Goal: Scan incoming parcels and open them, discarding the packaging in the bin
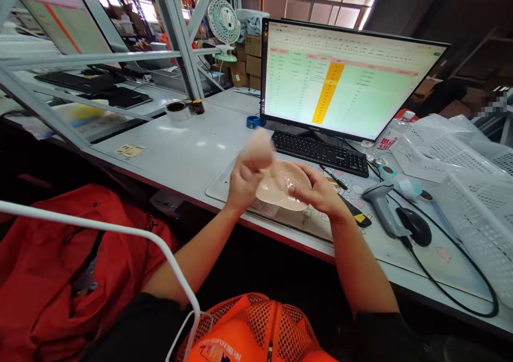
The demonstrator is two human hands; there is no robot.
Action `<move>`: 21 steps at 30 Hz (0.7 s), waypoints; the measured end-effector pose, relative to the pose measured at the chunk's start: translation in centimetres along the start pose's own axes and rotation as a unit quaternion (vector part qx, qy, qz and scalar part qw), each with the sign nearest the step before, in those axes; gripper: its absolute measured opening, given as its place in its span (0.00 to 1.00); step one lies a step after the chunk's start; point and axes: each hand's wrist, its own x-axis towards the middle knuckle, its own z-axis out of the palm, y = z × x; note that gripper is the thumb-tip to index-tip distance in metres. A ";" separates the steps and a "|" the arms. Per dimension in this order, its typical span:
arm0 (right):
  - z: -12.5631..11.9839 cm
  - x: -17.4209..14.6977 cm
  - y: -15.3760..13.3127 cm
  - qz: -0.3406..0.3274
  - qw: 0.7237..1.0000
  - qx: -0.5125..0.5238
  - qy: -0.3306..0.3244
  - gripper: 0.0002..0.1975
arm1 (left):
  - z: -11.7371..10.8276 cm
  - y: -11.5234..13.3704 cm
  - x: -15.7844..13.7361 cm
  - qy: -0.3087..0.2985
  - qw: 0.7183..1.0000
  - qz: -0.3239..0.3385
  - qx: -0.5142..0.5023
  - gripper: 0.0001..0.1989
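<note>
In front of the keyboard, just over the desk's near edge, I have both hands raised close together. My left hand is closed around a pinkish-beige rounded pad, smeared by motion so that its exact kind is unclear. With the thumb on top and the fingers behind, my right hand grips a glossy beige molded tray with shallow rounded hollows. The tray's left end passes behind or beside my left hand; whether they touch is hard to see.
A monitor and a black keyboard stand behind my hands. To the right lie a barcode scanner, a black mouse and white perforated baskets. A white metal bar crosses at lower left, near a red bag.
</note>
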 end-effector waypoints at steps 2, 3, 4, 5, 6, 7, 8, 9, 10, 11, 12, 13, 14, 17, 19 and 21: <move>-0.1 -0.3 -0.1 0.013 1.000 -0.005 -0.023 0.28 | -0.4 1.2 -0.5 0.055 0.975 -0.037 -0.211 0.36; 0.1 -0.4 -0.2 0.024 0.999 -0.006 -0.034 0.25 | -0.6 2.0 -0.8 0.062 0.954 -0.045 -0.289 0.36; 0.4 -0.7 -0.2 0.037 0.998 -0.002 -0.049 0.22 | -0.7 2.9 -1.3 0.058 0.937 -0.051 -0.340 0.35; 0.9 -1.0 -0.3 0.050 0.997 0.002 -0.067 0.20 | -0.8 3.9 -1.8 0.046 0.927 -0.057 -0.369 0.35; 1.6 -1.4 -0.4 0.060 0.995 0.005 -0.083 0.18 | -0.9 4.8 -2.4 0.028 0.921 -0.064 -0.383 0.35; 2.4 -2.0 -0.6 0.068 0.994 0.007 -0.091 0.17 | -0.8 5.6 -2.9 0.005 0.918 -0.074 -0.390 0.36; 3.2 -2.7 -0.8 0.075 0.993 0.009 -0.090 0.15 | -0.8 6.2 -3.5 -0.022 0.915 -0.086 -0.393 0.38; 4.0 -3.5 -1.0 0.081 0.993 0.013 -0.081 0.15 | -0.7 6.6 -4.0 -0.048 0.912 -0.097 -0.396 0.39; 4.7 -4.3 -1.3 0.086 0.994 0.019 -0.066 0.14 | -0.6 6.9 -4.4 -0.071 0.907 -0.107 -0.400 0.40; 5.4 -5.2 -1.7 0.090 0.995 0.027 -0.046 0.14 | -0.5 7.0 -4.7 -0.091 0.902 -0.113 -0.407 0.41; 6.0 -6.0 -2.1 0.095 0.995 0.035 -0.027 0.15 | -0.4 7.0 -5.0 -0.109 0.895 -0.117 -0.416 0.42; 6.5 -6.8 -2.4 0.100 0.994 0.042 -0.010 0.15 | -0.3 7.0 -5.2 -0.123 0.888 -0.117 -0.427 0.42; 6.9 -7.5 -2.8 0.106 0.993 0.045 0.005 0.15 | -0.2 7.0 -5.4 -0.133 0.881 -0.115 -0.440 0.42; 7.5 -9.3 -3.8 0.110 0.993 0.031 0.041 0.13 | 0.2 7.5 -6.0 -0.141 0.867 -0.106 -0.466 0.41; 7.6 -10.2 -4.4 0.099 0.993 0.016 0.058 0.11 | 0.4 8.3 -6.5 -0.135 0.862 -0.105 -0.477 0.40; 7.7 -11.1 -4.9 0.088 0.994 -0.001 0.067 0.11 | 0.5 9.1 -7.0 -0.126 0.860 -0.108 -0.483 0.38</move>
